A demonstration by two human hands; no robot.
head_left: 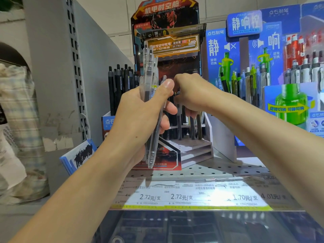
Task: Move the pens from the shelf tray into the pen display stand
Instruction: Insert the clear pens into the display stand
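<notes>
**Pens held before the stand**

Left hand grips a bunch of clear pens upright in front of the stand; right hand, fingers curled downward over dark pens in the stand's slots; its grip cannot be told.

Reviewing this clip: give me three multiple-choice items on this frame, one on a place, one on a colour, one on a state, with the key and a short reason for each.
1. Where do the dark pens stand relative to the pen display stand?
A. to its left
B. to its right
C. on top of it

2. What colour are the barrels of the bundle of pens in the left hand?
A. solid red
B. clear
C. solid yellow

3. What is the right hand doing?
A. lying flat on the shelf
B. hanging out of view
C. reaching into the stand, fingers curled

Key: 1 A, they stand left of the stand. 2 B, the refills show through the barrels. 3 C, its curled fingers are down among the stand's pens.
</notes>
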